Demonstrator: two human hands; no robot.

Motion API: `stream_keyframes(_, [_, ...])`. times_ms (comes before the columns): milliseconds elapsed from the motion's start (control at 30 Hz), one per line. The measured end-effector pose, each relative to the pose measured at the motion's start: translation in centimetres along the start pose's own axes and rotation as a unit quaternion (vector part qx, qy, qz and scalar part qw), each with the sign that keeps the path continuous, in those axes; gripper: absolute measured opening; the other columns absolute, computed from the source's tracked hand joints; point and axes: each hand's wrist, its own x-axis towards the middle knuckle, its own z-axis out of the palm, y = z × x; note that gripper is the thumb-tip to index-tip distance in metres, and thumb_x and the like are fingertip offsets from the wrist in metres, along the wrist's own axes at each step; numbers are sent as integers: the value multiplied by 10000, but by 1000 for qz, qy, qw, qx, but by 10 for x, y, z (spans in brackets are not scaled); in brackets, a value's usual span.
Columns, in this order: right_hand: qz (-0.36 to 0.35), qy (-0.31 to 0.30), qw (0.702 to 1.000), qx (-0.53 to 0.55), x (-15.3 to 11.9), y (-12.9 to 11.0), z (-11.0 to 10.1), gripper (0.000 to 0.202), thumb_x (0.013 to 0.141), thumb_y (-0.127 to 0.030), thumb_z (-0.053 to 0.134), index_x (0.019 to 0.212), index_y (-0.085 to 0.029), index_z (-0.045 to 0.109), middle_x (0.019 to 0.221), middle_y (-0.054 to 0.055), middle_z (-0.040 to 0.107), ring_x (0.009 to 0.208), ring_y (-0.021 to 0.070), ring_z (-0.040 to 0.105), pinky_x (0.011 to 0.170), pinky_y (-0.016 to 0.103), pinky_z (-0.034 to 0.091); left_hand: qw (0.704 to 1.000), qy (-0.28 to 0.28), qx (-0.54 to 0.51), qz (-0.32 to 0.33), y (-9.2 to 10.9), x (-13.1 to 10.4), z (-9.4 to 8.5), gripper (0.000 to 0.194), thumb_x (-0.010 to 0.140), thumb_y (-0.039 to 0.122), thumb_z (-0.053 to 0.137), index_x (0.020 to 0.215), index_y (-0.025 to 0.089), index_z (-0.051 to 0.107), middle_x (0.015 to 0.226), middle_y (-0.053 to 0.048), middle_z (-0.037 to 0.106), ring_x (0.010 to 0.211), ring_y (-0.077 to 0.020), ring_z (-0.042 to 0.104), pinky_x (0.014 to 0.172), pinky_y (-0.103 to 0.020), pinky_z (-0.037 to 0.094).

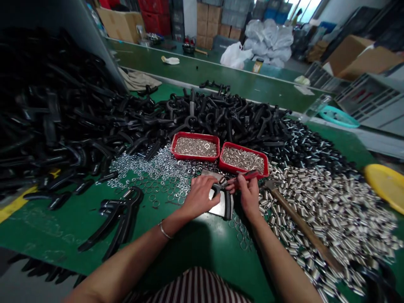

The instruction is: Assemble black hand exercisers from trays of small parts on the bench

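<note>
My left hand is closed on a black curved handle part with a ring-shaped end, steadying it on a small bright metal plate. Across from it, my right hand grips a slim red-and-dark hand tool. The tool's thin end points left, close to the ring end of the part and my left fingertips. My fingers partly hide where tool and part come together. To the left lie a few assembled black handle pieces.
Two red trays of small metal pieces stand behind my hands. Black handles pile up behind and left. Washers and rings spread at left. Metal sleeves cover the right, with a wooden-handled hammer on them.
</note>
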Motion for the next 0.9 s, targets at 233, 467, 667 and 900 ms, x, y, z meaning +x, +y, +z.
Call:
stream_keyframes(233, [-12,3,1000,10,1,1,-3,273,937,-478,587,1012,-249,457,827,7,728,581,166,688,495,271,541,1000,-9,4,3,0,2,1,359,852,297,612,1200,232,554,1260,-59,604,1189,-275,491,1022,-450,341])
stream_keyframes(467, [-10,4,1000,-13,-1,0,-2,241,952,-462,564,1031,-262,455,856,23,728,609,197,700,520,316,561,1000,-13,-4,-3,0,2,1,364,854,307,607,1207,234,551,1249,-62,602,1187,-279,490,1027,-456,335])
stream_keyframes(667, [-18,-10,998,-51,-4,-1,-4,225,964,-456,539,1028,-264,442,861,36,718,597,205,693,536,335,560,999,-33,-22,-9,-2,3,-4,360,867,331,607,1209,233,552,1286,-70,584,1222,-290,470,1050,-465,321])
stream_keyframes(900, [-57,-70,972,-219,2,-16,-3,261,913,-464,608,982,-236,501,725,28,663,594,207,636,624,343,514,989,-121,-86,16,-14,7,-20,464,880,451,635,1296,275,529,1342,-63,549,1258,-295,451,1088,-478,306])
